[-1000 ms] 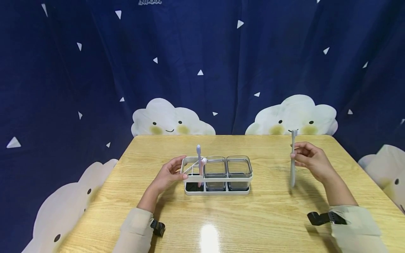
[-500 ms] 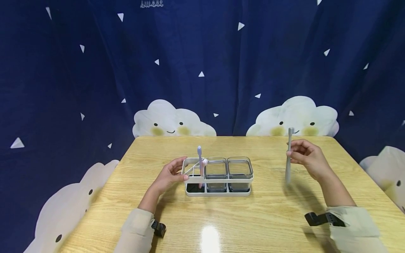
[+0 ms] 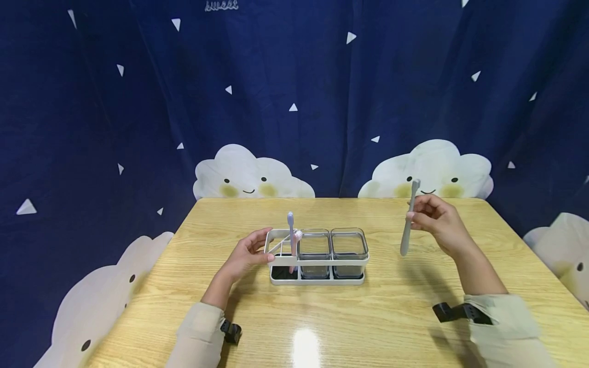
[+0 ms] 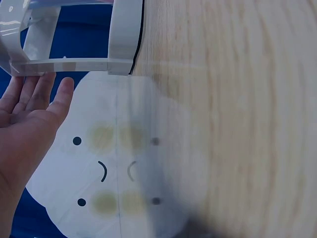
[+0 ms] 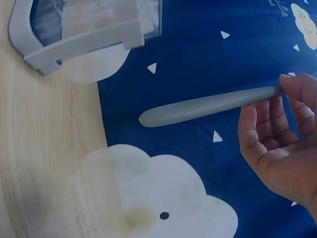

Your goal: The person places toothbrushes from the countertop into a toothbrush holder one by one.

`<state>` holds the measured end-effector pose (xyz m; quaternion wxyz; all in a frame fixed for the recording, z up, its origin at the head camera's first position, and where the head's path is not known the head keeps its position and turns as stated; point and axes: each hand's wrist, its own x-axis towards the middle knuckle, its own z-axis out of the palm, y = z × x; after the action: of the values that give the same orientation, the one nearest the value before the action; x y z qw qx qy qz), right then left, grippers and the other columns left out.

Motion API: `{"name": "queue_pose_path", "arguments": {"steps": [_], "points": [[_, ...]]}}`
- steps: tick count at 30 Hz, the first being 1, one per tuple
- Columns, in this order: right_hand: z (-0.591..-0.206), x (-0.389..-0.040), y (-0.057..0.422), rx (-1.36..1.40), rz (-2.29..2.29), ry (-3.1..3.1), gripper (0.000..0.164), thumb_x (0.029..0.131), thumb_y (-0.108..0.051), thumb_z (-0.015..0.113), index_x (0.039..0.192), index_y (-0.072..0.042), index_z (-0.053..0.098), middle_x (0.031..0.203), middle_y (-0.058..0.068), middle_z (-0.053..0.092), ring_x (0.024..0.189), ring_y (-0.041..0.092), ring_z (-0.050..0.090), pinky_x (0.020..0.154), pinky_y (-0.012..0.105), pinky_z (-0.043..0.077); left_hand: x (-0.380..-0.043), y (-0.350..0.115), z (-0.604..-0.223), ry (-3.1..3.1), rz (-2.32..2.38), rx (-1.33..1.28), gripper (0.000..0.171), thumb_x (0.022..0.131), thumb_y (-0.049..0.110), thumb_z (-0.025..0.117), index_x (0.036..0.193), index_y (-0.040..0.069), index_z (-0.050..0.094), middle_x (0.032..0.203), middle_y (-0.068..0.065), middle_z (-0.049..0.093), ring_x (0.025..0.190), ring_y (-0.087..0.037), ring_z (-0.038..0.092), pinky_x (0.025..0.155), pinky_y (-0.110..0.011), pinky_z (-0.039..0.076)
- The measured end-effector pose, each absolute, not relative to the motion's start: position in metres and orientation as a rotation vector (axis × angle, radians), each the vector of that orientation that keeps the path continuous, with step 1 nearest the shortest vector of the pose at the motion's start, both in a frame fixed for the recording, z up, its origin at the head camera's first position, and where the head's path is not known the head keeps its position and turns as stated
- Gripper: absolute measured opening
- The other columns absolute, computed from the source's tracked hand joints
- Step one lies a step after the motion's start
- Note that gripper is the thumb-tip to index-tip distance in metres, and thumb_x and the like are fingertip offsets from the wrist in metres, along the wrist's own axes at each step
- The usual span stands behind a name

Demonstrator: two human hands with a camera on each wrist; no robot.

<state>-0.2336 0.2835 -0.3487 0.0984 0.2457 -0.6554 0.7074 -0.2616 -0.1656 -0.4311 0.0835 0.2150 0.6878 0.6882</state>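
A white toothbrush holder [image 3: 317, 281] stands on the table with two clear square cups, the left cup [image 3: 315, 245] and the right cup [image 3: 348, 245], in its middle and right bays. In its left bay stand a purple toothbrush [image 3: 290, 221] and a pink toothbrush [image 3: 293, 248]. My left hand [image 3: 246, 255] grips the holder's left end, thumb in front and fingers behind; its fingers [image 4: 62, 96] reach the frame in the left wrist view. My right hand [image 3: 437, 220] pinches a grey toothbrush [image 5: 198, 109] near its middle, raised right of the holder, head up and slightly tilted.
The wooden table [image 3: 359, 327] reaches back to a dark blue curtain [image 3: 294, 76] with white triangles and clouds. Each wrist wears a black strapped camera, the left camera [image 3: 231, 332] and the right camera [image 3: 444, 312].
My right hand has moved left and slightly up with the grey toothbrush, which now leans more, its lower end toward the holder. The left hand keeps its grip on the holder.
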Motion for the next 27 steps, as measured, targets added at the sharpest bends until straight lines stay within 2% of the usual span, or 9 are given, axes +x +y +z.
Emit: {"name": "queue_pose_path", "arguments": {"steps": [11,19,23,27], "points": [[-0.336,-0.238,0.268,0.738,2.116,-1.883,0.012,0.088,0.013,0.054,0.093,0.003,0.053,0.085,0.008,0.055,0.078,0.016,0.059,0.067,0.027,0.054,-0.262,-0.167,-0.432,2.046,2.060,0.647,0.073,0.075,-0.001,0.074,0.138,-0.002,0.038,0.131,-0.024,0.047,0.122,-0.048,0.036,0.091,-0.030,0.044],[-0.328,-0.239,0.257,0.737,2.174,-1.829,0.016,0.087,0.016,0.051,0.092,0.002,0.056,0.085,0.007,0.057,0.077,0.017,0.060,0.067,0.030,0.055,-0.260,-0.167,-0.430,2.069,2.044,0.643,0.071,0.076,-0.002,0.073,0.138,0.000,0.040,0.131,-0.022,0.047,0.117,-0.031,0.047,0.092,-0.032,0.044],[-0.325,-0.240,0.250,0.746,2.197,-1.811,0.017,0.087,0.016,0.052,0.092,0.001,0.058,0.086,0.007,0.059,0.078,0.016,0.060,0.068,0.030,0.055,-0.260,-0.167,-0.431,2.070,2.047,0.630,0.071,0.076,-0.002,0.073,0.138,0.001,0.040,0.131,-0.022,0.047,0.119,-0.036,0.044,0.092,-0.031,0.044],[-0.322,-0.241,0.242,0.749,2.187,-1.821,0.017,0.087,0.014,0.053,0.093,0.000,0.060,0.088,0.007,0.059,0.077,0.015,0.059,0.068,0.029,0.055,-0.260,-0.166,-0.431,2.065,2.052,0.625,0.071,0.076,-0.002,0.074,0.138,0.001,0.040,0.131,-0.022,0.047,0.118,-0.034,0.045,0.092,-0.032,0.043]]}}
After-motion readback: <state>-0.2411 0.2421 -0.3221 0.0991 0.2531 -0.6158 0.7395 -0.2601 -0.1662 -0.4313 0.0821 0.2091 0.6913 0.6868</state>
